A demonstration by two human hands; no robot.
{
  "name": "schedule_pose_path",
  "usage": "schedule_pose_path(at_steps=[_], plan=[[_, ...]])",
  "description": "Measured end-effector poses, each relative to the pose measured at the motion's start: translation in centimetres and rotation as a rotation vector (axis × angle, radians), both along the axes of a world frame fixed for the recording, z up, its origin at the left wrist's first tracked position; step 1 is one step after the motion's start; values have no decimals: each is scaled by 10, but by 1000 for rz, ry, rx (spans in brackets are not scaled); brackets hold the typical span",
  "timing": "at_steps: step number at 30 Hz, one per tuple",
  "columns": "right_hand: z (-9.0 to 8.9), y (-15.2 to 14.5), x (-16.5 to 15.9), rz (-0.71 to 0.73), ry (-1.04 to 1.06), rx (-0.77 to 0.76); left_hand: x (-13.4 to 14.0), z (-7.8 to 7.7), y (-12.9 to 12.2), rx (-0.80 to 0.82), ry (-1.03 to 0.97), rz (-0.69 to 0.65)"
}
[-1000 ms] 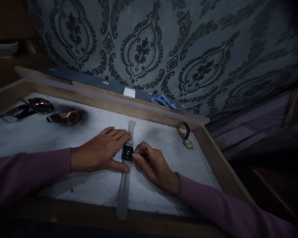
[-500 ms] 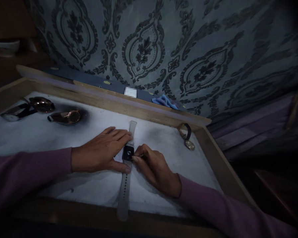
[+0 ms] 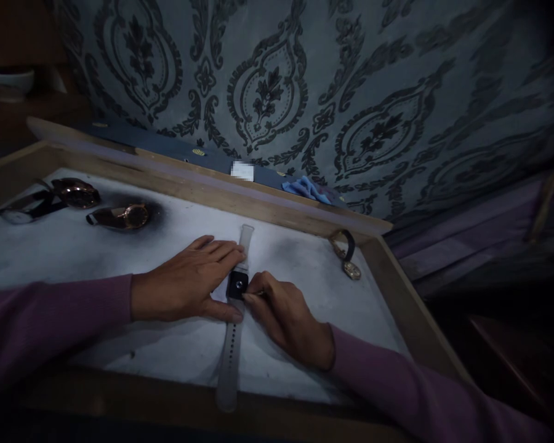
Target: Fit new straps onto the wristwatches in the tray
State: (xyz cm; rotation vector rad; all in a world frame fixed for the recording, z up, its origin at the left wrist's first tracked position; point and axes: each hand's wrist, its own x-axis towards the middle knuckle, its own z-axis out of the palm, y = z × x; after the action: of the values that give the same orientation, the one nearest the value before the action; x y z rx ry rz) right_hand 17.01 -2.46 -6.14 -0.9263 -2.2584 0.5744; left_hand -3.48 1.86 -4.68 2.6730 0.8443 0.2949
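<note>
1. Black glass on a pale grey strap: this watch [image 3: 237,285] lies face up in the tray [image 3: 399,307], its strap running from 12 o'clock to 6 and the lower tip reaching over the near rim.
2. At 4 o'clock from the face, the right hand [image 3: 293,317] has thumb and forefinger pinched on a thin piece [image 3: 261,293] (too dark to say what it is), fingertips right at the watch's edge.
3. At 9 o'clock, the left hand [image 3: 189,283] is spread palm down, fingers on the upper strap and thumb on the lower, straddling the face.
4. My reading of the step: close fingertip work along that edge, with the left hand as the brace. From here the move calls for a light, steady pinch, the watch kept flat and the strap not allowed to twist.
5. Further out, three dark watches, one of them brown-strapped [image 3: 117,217], sit toward 10 o'clock, and a gold watch [image 3: 351,271] toward 3.
6. Beyond the far wall, a white label [image 3: 242,171] is at 12 and a blue cloth [image 3: 307,189] at 1.
</note>
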Motion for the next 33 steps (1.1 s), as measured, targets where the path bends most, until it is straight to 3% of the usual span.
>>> schedule_pose_path(at_steps=[5, 10, 15, 22, 33], plan=[[0, 0, -1, 54, -77, 84, 0, 3, -1, -15, 1, 2], [-1, 0, -1, 36, -50, 67, -1, 1, 0, -6, 6, 0], [-1, 2, -2, 13, 32, -36, -2, -3, 1, 2, -2, -14], [-3, 4, -2, -18, 249, -337, -2, -7, 2, 47, -29, -18], [-2, 5, -3, -2, 245, -373, 0, -3, 1, 24, -13, -9]])
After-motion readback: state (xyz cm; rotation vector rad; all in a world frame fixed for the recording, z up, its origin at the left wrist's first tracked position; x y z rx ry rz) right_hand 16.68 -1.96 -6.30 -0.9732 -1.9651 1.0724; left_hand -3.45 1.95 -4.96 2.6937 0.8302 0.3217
